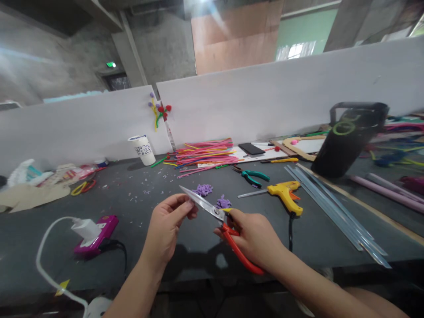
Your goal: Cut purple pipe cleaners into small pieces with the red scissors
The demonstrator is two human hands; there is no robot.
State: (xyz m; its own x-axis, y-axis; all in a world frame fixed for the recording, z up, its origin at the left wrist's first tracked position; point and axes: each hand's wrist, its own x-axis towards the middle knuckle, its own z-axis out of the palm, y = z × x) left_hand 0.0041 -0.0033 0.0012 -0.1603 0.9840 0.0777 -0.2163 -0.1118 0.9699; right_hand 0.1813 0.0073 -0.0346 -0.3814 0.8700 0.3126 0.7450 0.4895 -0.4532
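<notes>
In my right hand is a pair of scissors with red and yellow handles, its blades pointing up and left. The blades look nearly closed. My left hand is pinched beside the blades, thumb against the fingers; whatever it holds, if anything, is too small or hidden to make out. Just beyond the blades lie two small heaps of short purple pieces, one farther back and one nearer. Scattered whitish and purple scraps dot the dark table left of them.
A yellow glue gun and clear glue sticks lie right, near a black bottle. Teal pliers, colourful pipe cleaners and a white cup stand behind. At left are a purple power strip and other scissors.
</notes>
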